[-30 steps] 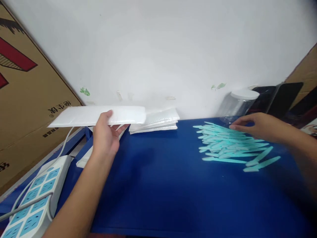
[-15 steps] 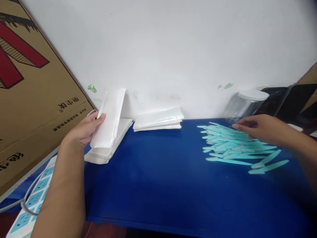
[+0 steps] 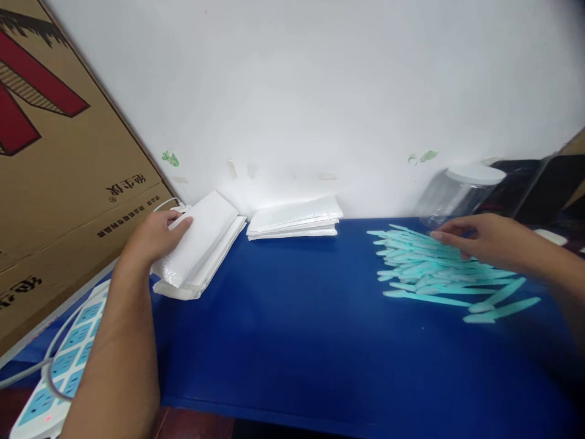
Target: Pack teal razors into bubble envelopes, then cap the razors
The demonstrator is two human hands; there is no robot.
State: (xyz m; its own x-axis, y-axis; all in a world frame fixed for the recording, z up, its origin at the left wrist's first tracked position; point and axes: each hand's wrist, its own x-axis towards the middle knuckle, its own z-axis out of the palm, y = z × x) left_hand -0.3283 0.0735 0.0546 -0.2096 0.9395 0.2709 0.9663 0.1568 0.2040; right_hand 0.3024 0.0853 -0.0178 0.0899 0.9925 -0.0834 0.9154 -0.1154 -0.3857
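My left grip (image 3: 159,235) pinches a white packet (image 3: 203,228) over a white stack (image 3: 214,257), 10 o'clock on the blue surface (image 3: 297,347); placing step, I'd judge; next likely calls for releasing it flat; my right grip (image 3: 479,238) is at the teal sticks (image 3: 425,271), 2 o'clock; can't tell if it's holding any.

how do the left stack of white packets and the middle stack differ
The left stack slants toward the person, while the middle stack runs roughly along the wall. The left hand grips a white packet at the top of the left stack; neither of the hands touches the middle stack. Both are made of flat white packets and lie on the blue table.
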